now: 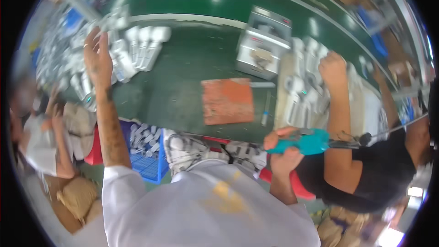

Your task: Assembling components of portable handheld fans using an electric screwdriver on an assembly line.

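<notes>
Two hands at work on the person in white, and here is the left hand (97,57), stretched far out over the green work table (192,59), fingers loosely extended and close together, resting on the heap of white cylindrical parts (137,48) at the table's left; whether it pinches one, I cannot tell. The right hand (282,148) sits low at the table's near edge, fingers wrapped tight around a teal power screwdriver (308,141), one cable trailing off to the right. One orange-brown mat (227,101) lies flat mid-table, one slim pen-like tool (265,109) just beside it on the right. Behind that, one grey metal box-shaped fixture (264,41). A second cluster of white parts (304,87) is lined up to the right, too blurred to count, where a co-worker's hand (333,68) in a fist presses down on them. Below the table, one blue plastic crate (148,158) holds more small white parts, a red bin (94,148) touching it on the left.
</notes>
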{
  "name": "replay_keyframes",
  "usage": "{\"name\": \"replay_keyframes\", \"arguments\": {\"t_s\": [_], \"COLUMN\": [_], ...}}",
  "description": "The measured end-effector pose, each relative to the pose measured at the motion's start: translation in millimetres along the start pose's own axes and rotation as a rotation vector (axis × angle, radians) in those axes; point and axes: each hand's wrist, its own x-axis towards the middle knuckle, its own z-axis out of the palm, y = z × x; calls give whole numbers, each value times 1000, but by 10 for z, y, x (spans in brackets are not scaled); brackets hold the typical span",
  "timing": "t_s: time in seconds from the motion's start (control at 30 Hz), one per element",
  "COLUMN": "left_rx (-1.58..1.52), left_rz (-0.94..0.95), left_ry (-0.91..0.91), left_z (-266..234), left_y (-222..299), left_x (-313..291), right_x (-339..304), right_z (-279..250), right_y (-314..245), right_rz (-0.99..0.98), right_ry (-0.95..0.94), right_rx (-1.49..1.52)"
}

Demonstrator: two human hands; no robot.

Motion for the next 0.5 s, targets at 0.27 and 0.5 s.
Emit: {"name": "replay_keyframes", "arguments": {"t_s": [0.27, 0.5], "left_rx": [-116, 50], "left_rz": [524, 553], "left_ry": [-954, -1030], "left_z": [1799, 2429], "left_y": [2243, 2405], "left_x": [-2320, -2945], "right_x": [-249, -345], "right_z": [-254, -403], "right_y": [-265, -344], "right_rz": [39, 47], "right_ry": [121, 112], "right_rx": [20, -22]}}
